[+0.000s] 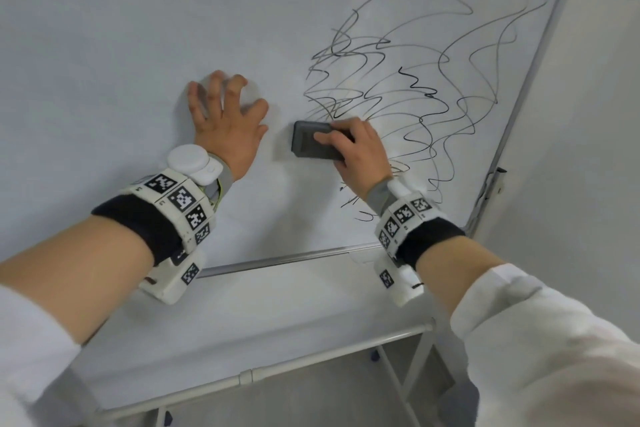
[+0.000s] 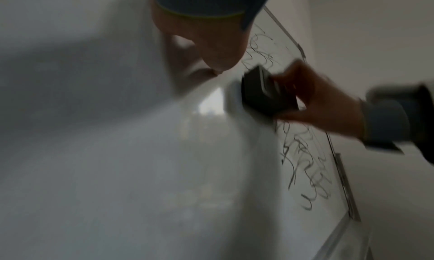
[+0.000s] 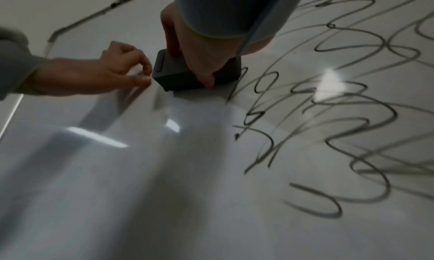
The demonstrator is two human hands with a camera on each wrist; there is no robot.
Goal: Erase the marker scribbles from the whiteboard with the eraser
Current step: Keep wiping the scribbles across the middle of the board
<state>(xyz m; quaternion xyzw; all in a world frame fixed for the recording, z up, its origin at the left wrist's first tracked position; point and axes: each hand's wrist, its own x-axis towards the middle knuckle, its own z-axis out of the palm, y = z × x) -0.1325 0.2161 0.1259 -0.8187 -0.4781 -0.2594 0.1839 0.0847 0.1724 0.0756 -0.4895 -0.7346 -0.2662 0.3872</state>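
Your right hand [image 1: 360, 152] grasps the dark eraser [image 1: 313, 146], pressed flat on the whiteboard [image 1: 121, 28] at the scribbles' [image 1: 433, 80] 9 o'clock edge. Your left hand [image 1: 228, 125] is released, fingers spread, fingertips on bare board at the eraser's 9 o'clock. The frame's right rail [image 1: 530, 73] bounds the scribbles at 3 o'clock. No label on the eraser is readable.

Office or classroom — whiteboard [image 1: 138, 28] on metal stand [image 1: 249, 374], plain white wall [image 1: 606, 80].

white stand frame [image 1: 311, 362], pale wall [image 1: 595, 114]
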